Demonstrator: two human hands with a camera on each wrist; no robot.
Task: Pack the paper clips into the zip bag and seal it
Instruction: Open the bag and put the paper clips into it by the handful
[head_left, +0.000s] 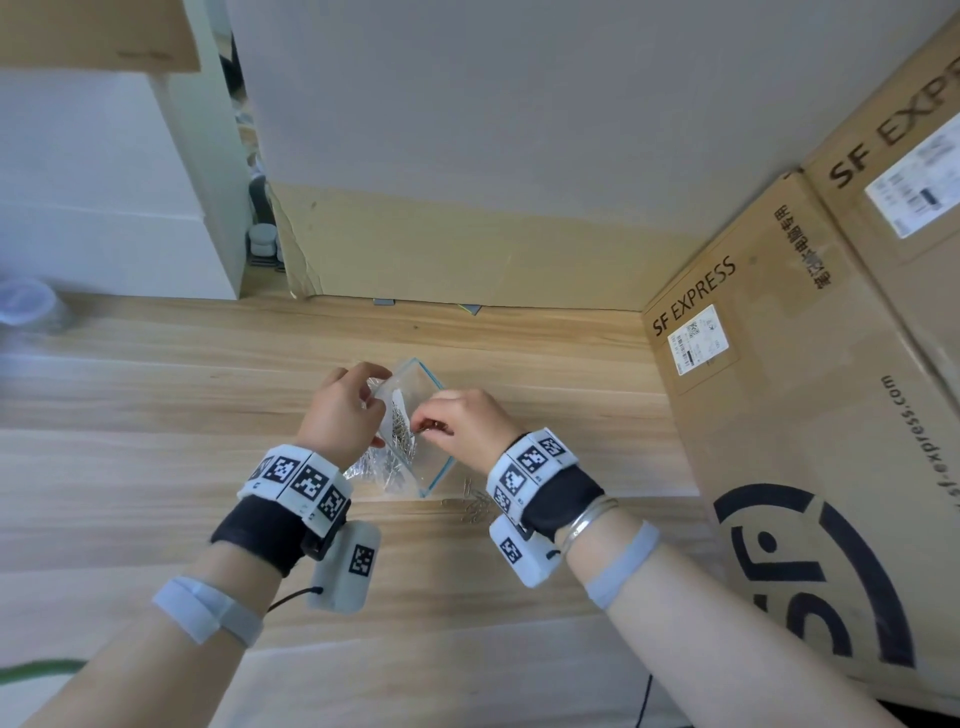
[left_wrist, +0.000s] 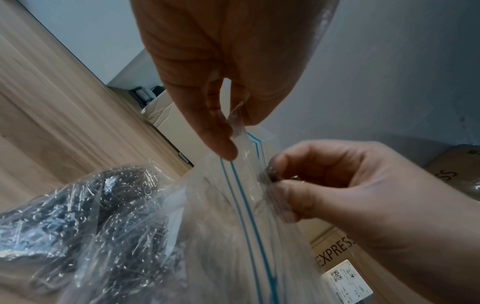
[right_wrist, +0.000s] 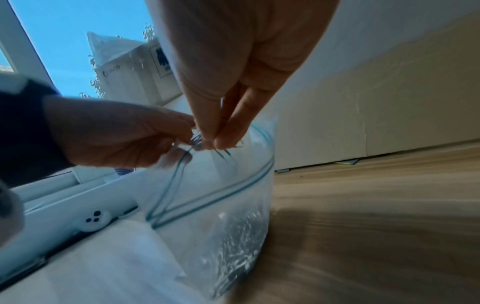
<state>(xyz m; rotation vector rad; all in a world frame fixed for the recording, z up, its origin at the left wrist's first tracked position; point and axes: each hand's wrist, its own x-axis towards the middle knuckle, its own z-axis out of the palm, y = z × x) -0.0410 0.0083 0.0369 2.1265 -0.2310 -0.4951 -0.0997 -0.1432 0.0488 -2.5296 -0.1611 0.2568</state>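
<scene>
My right hand (right_wrist: 228, 86) pinches a few paper clips (right_wrist: 205, 144) at the mouth of the zip bag (head_left: 410, 415), while my left hand (left_wrist: 207, 82) pinches the bag's upper lip just above the blue zip line (left_wrist: 249, 205) — holding it open. The film feels thin and slippery, I judge, so the stiffer zip edge is the place to hold. Clips already inside sag the bag's bottom (heavy for its size); more lie on the table (head_left: 156, 467) just beside the bag.

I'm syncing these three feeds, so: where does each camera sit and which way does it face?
Head: looks forward and down at the table, both forearms, zip bag.
Left wrist: looks along the left hand pinching the bag's rim; the right hand opposite.
Right wrist: along the right hand's fingers holding paper clips.
All share the bag.
</scene>
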